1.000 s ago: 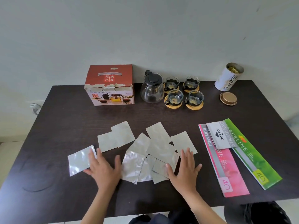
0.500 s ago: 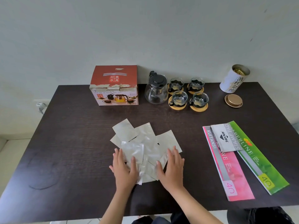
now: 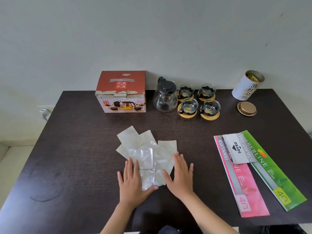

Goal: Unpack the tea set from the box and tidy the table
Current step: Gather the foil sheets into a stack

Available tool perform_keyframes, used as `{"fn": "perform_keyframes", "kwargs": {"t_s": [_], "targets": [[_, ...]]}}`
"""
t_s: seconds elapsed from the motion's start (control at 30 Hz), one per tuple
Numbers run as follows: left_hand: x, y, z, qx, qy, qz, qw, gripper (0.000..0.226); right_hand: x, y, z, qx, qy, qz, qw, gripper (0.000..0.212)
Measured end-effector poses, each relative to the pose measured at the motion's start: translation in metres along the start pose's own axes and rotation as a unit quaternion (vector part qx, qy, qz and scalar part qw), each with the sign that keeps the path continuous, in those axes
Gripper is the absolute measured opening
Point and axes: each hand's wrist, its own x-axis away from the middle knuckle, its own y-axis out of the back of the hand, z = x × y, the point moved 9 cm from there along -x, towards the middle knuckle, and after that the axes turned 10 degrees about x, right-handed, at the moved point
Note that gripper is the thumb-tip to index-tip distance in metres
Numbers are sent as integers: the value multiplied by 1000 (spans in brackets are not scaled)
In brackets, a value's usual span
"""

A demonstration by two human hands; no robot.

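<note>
Now, both flat: left hand [image 3: 133, 180], right hand [image 3: 179, 176], on foil packets [image 3: 145, 156], four cups [image 3: 199, 102], one teapot [image 3: 165, 97]

Between the hands lie silvery, shiny foil sachets [image 3: 145, 157] on a dark brown, wood-grained tabletop [image 3: 76, 149]. Beyond the left hand [image 3: 132, 182] stands a red box [image 3: 121, 92] with a pale front bearing a tea-set picture. Beyond the right hand [image 3: 180, 176] are a clear glass teapot [image 3: 165, 97] with a black lid and clear cups [image 3: 199, 100] on tan coasters. To the right lie a pink booklet [image 3: 244, 186], a green booklet [image 3: 276, 176], a grey stamp-pad box [image 3: 238, 148], a white tin [image 3: 247, 86] and its gold lid [image 3: 246, 108].
</note>
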Motion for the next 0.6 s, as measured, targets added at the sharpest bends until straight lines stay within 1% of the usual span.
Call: {"fn": "perform_keyframes", "kwargs": {"t_s": [0.07,0.13,0.17,0.23,0.3,0.37,0.5,0.53,0.6], "targets": [[-4,6,-1,52,2,-26,998,128,3,1,4,-46,20,-14,999,90],[-7,18,1,109,4,-67,992,120,4,5,-3,-70,24,-18,997,101],[-10,25,4,131,4,-87,988,116,6,6,-6,-56,34,-6,998,110],[-19,37,12,149,11,-116,982,109,12,5,-6,8,74,41,996,125],[-33,46,20,145,23,-130,981,104,17,-1,-2,76,111,91,987,132],[-50,52,24,130,32,-125,983,100,15,-6,5,97,124,112,981,132],[-73,47,22,68,36,-62,995,90,-3,-10,22,97,132,115,980,126],[-74,45,19,56,34,-55,996,89,-9,-11,27,97,136,114,979,125],[-72,45,13,69,26,-64,995,85,-20,-11,35,103,140,115,978,122]]}}
